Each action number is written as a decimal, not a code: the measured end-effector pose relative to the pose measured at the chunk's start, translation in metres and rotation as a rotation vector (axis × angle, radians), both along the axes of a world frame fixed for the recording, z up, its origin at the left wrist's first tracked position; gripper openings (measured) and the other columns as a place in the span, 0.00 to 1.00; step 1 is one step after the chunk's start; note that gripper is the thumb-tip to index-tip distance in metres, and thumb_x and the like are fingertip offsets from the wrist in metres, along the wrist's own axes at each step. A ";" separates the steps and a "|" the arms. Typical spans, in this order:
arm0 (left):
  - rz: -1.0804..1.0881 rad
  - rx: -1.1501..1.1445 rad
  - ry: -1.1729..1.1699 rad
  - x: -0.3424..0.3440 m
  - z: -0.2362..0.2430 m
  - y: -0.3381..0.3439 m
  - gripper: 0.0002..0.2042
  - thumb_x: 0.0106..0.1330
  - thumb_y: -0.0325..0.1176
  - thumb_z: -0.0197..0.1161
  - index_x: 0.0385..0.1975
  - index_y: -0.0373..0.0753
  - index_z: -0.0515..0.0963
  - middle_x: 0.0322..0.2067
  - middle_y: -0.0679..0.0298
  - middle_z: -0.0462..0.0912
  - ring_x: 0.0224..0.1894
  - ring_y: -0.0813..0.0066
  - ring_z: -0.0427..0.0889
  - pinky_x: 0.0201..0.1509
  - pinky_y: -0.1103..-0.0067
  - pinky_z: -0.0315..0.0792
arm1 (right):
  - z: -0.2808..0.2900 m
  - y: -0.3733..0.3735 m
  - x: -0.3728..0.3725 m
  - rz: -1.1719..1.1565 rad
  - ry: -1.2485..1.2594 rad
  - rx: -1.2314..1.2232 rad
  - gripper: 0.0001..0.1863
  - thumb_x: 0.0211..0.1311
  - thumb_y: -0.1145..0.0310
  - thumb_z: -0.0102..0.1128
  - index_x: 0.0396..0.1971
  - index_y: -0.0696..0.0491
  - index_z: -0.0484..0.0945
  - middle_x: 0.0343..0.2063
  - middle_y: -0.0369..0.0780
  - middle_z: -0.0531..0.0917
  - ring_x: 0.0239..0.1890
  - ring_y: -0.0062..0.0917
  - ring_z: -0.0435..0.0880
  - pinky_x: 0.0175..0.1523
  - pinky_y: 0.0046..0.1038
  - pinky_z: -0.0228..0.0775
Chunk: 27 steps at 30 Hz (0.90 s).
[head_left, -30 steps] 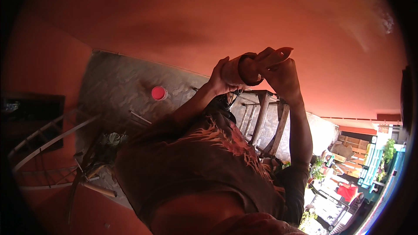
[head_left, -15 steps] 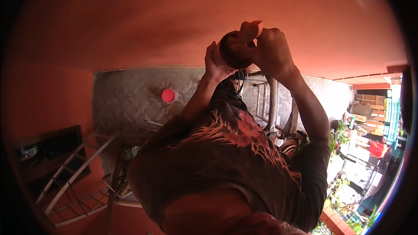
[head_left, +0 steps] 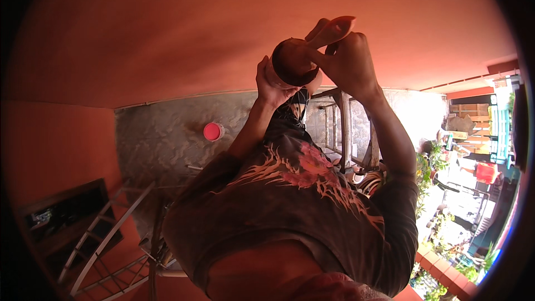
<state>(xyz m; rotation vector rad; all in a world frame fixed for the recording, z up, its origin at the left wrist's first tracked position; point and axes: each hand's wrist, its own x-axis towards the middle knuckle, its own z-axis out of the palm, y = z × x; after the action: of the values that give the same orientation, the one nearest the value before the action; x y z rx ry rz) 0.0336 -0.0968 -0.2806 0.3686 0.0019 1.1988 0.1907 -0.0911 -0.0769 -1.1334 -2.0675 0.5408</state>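
Observation:
My left hand [head_left: 271,88] is wrapped round the side of a round paint pot [head_left: 286,64], its dark open mouth tilted toward me. Over the rim reaches my right hand [head_left: 350,67], its fingers closed on a paintbrush [head_left: 334,29]. The broad handle points up and to the right, while the bristle end is hidden by the hand and the pot. Both hands are held up close to an orange wall [head_left: 167,33]. What lies deep in the pot is too dark to make out.
A small bucket of bright pink paint [head_left: 213,131] stands on the grey floor [head_left: 167,134] to the left. A wooden ladder-like frame [head_left: 345,134] is below my right arm. At lower left are a pale metal ladder [head_left: 108,233] and a dark window [head_left: 61,212]; plants [head_left: 437,159] stand at right.
My right hand has shifted slightly right, and more of the brush handle shows above it. The pot has moved a little left, with its mouth more in view.

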 end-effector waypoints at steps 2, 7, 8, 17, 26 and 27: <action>-0.055 -0.021 -0.009 -0.002 -0.004 0.003 0.39 0.66 0.70 0.42 0.62 0.42 0.70 0.49 0.54 0.81 0.40 0.62 0.86 0.27 0.76 0.81 | 0.004 0.001 0.006 -0.015 -0.048 -0.005 0.10 0.55 0.62 0.72 0.28 0.54 0.85 0.15 0.43 0.83 0.19 0.35 0.85 0.30 0.34 0.79; 0.106 -0.327 0.054 0.012 0.033 -0.005 0.33 0.68 0.66 0.41 0.59 0.45 0.71 0.38 0.57 0.82 0.26 0.64 0.83 0.15 0.78 0.71 | -0.003 -0.001 0.003 0.288 -0.021 0.163 0.07 0.58 0.71 0.66 0.36 0.54 0.83 0.31 0.43 0.86 0.30 0.37 0.87 0.36 0.35 0.82; 0.108 -0.393 0.066 0.012 0.038 -0.005 0.32 0.68 0.66 0.41 0.58 0.46 0.72 0.37 0.59 0.82 0.26 0.65 0.83 0.14 0.79 0.70 | 0.001 -0.002 0.002 0.292 -0.110 0.249 0.09 0.55 0.72 0.66 0.37 0.53 0.82 0.34 0.43 0.86 0.32 0.36 0.87 0.36 0.34 0.82; 0.080 -0.167 0.118 0.014 0.033 0.006 0.28 0.68 0.64 0.44 0.50 0.48 0.75 0.36 0.68 0.80 0.32 0.75 0.81 0.23 0.78 0.69 | -0.023 -0.006 0.003 0.277 -0.337 0.534 0.08 0.54 0.70 0.66 0.35 0.48 0.81 0.34 0.38 0.79 0.28 0.29 0.84 0.30 0.32 0.81; -0.174 0.097 -0.186 0.006 -0.004 0.026 0.33 0.68 0.61 0.43 0.63 0.42 0.70 0.53 0.55 0.81 0.53 0.62 0.82 0.49 0.68 0.81 | -0.035 -0.007 0.012 0.192 -0.241 0.671 0.16 0.43 0.73 0.68 0.36 0.43 0.80 0.34 0.34 0.79 0.36 0.27 0.84 0.28 0.30 0.80; -0.155 0.086 -0.161 0.008 -0.003 0.025 0.34 0.68 0.62 0.44 0.62 0.42 0.71 0.52 0.56 0.81 0.52 0.63 0.83 0.45 0.69 0.82 | -0.035 -0.008 0.013 0.176 -0.225 0.653 0.16 0.45 0.74 0.67 0.36 0.44 0.81 0.34 0.35 0.79 0.35 0.28 0.84 0.28 0.31 0.79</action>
<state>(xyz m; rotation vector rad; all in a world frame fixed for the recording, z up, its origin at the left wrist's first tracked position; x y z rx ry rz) 0.0411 -0.0717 -0.2833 0.3404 -0.2147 1.0741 0.2038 -0.0996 -0.1122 -0.6476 -2.2961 -0.1996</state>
